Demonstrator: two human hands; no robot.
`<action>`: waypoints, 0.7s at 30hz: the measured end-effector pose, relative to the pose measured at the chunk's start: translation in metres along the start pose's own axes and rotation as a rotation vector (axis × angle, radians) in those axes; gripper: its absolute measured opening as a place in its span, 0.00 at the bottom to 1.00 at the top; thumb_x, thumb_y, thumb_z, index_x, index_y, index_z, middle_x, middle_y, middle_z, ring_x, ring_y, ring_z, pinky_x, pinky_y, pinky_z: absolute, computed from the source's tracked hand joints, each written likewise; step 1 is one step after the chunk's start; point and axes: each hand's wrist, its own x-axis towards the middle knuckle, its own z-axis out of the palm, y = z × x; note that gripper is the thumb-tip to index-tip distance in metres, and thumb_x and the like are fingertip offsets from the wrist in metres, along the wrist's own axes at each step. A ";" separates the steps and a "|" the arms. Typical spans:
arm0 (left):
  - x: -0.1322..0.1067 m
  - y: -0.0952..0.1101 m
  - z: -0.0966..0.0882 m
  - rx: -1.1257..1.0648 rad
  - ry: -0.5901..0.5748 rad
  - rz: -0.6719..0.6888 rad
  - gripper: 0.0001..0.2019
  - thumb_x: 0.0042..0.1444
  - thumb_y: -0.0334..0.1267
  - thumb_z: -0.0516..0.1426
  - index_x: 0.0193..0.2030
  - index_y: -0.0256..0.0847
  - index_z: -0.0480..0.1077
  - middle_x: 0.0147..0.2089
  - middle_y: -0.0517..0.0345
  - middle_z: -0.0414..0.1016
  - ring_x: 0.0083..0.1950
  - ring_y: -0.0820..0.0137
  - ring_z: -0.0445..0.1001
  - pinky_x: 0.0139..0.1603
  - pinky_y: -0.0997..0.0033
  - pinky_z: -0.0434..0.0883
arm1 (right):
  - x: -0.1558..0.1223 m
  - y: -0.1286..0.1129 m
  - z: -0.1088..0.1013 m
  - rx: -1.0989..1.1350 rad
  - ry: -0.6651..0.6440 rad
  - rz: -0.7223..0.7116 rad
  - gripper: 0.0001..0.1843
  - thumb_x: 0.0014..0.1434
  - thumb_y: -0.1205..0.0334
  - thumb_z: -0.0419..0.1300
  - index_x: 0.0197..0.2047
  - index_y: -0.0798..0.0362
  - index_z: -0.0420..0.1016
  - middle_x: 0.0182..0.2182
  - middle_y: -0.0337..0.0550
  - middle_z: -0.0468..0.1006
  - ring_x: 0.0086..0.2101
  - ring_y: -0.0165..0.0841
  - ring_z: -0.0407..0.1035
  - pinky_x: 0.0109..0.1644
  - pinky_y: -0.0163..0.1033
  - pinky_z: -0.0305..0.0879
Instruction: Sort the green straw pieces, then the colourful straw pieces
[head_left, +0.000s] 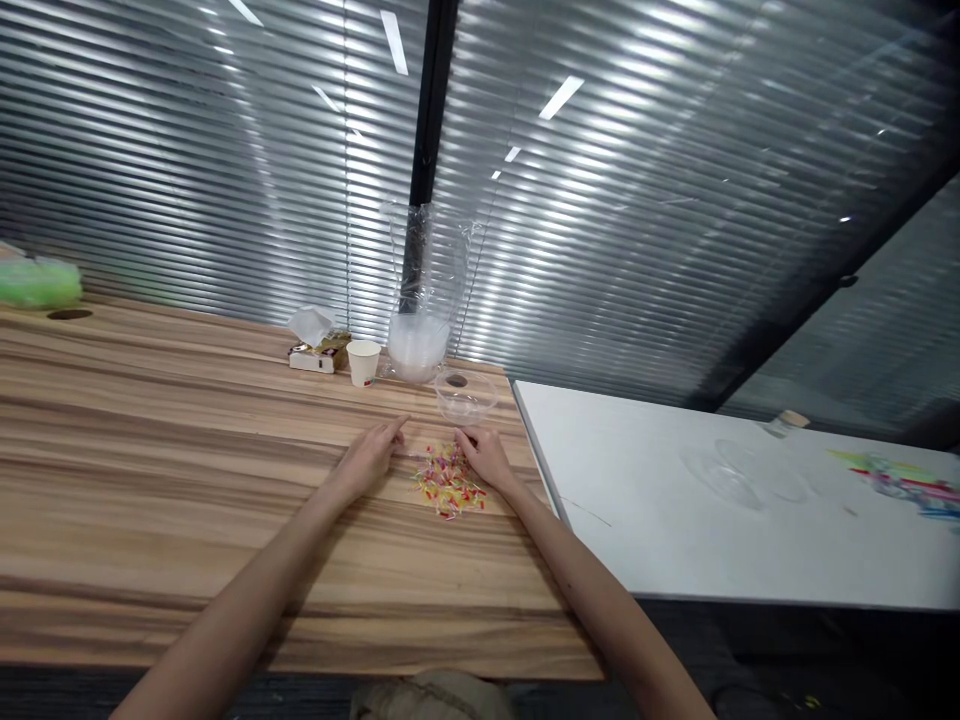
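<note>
A loose pile of small, short coloured pieces (448, 485), mostly red, yellow and white, lies on the wooden table between my hands. My left hand (369, 458) is just left of the pile, one finger pointing forward and the others curled together; anything between them is too small to name. On the pile's upper right edge rests my right hand (486, 457), its fingers pinched together over the pieces. What that pinch holds is hidden. Just beyond my right hand stands a clear plastic bowl (466, 405).
Behind the bowl stands a clear plastic bag with white contents (418, 348). Left of it are a paper cup (364, 363) and a tissue box (315, 355). A white table (645, 500) adjoins on the right, bearing clear plastic items and coloured strips (911, 485).
</note>
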 end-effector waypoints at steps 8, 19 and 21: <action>-0.002 0.006 0.012 -0.087 -0.063 0.086 0.31 0.55 0.22 0.50 0.66 0.40 0.59 0.46 0.52 0.77 0.47 0.67 0.75 0.52 0.66 0.70 | 0.000 0.000 0.001 -0.001 -0.004 -0.008 0.21 0.65 0.60 0.50 0.20 0.53 0.65 0.19 0.39 0.72 0.22 0.30 0.62 0.29 0.34 0.51; -0.001 0.009 0.008 -0.061 -0.061 0.077 0.22 0.58 0.26 0.51 0.60 0.37 0.67 0.42 0.51 0.78 0.43 0.66 0.74 0.49 0.65 0.70 | 0.000 -0.001 0.000 -0.014 -0.024 -0.001 0.21 0.66 0.60 0.51 0.21 0.53 0.69 0.21 0.40 0.75 0.23 0.31 0.64 0.30 0.34 0.53; -0.001 0.011 0.007 -0.049 -0.072 0.076 0.21 0.58 0.27 0.51 0.59 0.37 0.68 0.41 0.51 0.78 0.43 0.66 0.74 0.49 0.66 0.70 | 0.000 -0.001 0.000 -0.017 -0.027 -0.001 0.21 0.66 0.60 0.51 0.21 0.53 0.70 0.21 0.41 0.75 0.23 0.31 0.64 0.30 0.34 0.53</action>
